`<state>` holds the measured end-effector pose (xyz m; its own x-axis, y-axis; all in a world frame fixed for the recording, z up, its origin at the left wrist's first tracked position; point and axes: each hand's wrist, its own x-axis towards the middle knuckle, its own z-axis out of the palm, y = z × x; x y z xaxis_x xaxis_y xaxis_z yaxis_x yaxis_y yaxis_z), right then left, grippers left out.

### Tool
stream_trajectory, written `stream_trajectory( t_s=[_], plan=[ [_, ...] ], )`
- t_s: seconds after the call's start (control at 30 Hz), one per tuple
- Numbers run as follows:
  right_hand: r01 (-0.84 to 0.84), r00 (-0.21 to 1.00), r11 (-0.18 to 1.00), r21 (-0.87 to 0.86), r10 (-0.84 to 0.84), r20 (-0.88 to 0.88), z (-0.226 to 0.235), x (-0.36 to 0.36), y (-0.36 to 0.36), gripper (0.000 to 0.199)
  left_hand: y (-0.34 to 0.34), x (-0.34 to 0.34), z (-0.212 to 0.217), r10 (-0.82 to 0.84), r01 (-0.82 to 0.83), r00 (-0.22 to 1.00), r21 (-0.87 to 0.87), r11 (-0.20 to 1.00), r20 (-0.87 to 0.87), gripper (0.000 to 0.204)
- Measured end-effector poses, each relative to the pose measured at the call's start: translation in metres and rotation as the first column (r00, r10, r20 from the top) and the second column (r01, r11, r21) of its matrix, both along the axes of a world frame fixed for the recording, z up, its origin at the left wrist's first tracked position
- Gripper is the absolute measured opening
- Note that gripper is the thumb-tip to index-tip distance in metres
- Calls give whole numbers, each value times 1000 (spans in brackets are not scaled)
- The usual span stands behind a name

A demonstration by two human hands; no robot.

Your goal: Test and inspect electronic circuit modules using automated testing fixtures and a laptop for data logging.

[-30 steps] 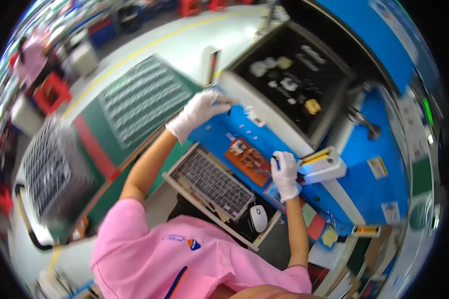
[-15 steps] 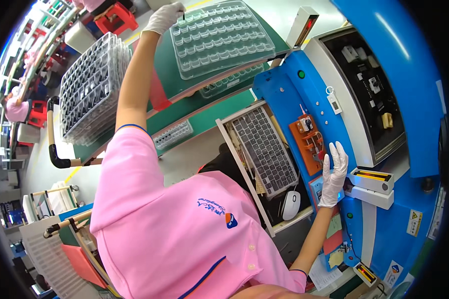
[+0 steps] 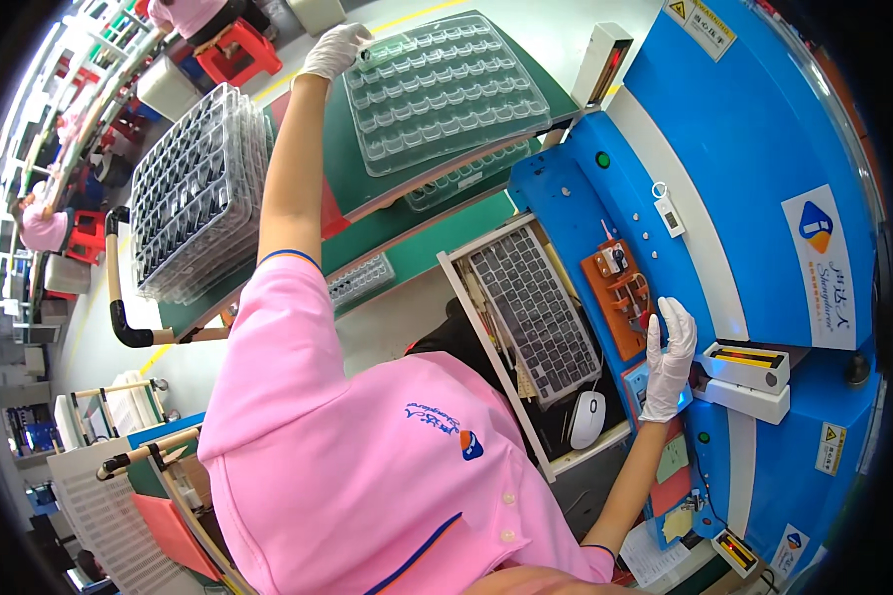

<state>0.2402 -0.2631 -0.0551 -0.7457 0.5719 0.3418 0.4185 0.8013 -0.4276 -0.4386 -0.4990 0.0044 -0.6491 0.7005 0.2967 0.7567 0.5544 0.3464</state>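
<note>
My left hand (image 3: 335, 52), in a white glove, reaches to the far left corner of a clear plastic tray (image 3: 437, 139) with rows of moulded pockets. Its fingers are pinched on a small dark part (image 3: 364, 56) at the tray's corner; its exact kind is too small to make out. My right hand (image 3: 672, 359), also gloved, has its fingers stretched out and apart with nothing seen in them. It lies over a small light-blue panel, just beside an orange fixture (image 3: 613, 302) on the blue machine (image 3: 739, 109). The machine's blue cover hides its inside.
Stacked clear trays of dark parts (image 3: 193, 193) stand left on the green table (image 3: 327, 149). A drawer holds a keyboard (image 3: 536, 312) and a white mouse (image 3: 587, 418) before me. White sensor bars (image 3: 749, 367) jut from the machine. Other people sit at the far left.
The machine's blue cover has come down over the dark inside with its loose parts. My left hand keeps its pinch at the tray corner. The whole view has shifted slightly.
</note>
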Motion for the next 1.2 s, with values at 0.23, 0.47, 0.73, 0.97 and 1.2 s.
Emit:
stream_trajectory(
  t_s=[0.23, 0.47, 0.73, 0.97, 1.2],
  plan=[
    [24, 1000, 996, 82, -23, -14, 16, -2, -16, 36, -66, 197, 82, 165, -82, 959, 328, 941, -231, 27],
    [-184, 982, 983, -4, 184, -32, 6, -2, -35, 29, -211, 73, 126, 433, -533, 827, -257, 806, -358, 37],
    [20, 998, 989, 150, -10, -67, 30, 18, -20, 16, -206, -61, 77, 327, -347, 937, -425, 836, -122, 42],
    [-127, 975, 973, 193, 159, -157, 9, -48, 8, 22, -306, -112, 176, 160, -230, 963, -352, 907, -218, 43],
    [-50, 993, 911, 409, 90, -80, -54, -91, 25, 14, -114, 124, 160, 61, -219, 930, 412, 884, 363, 32]
  ],
)
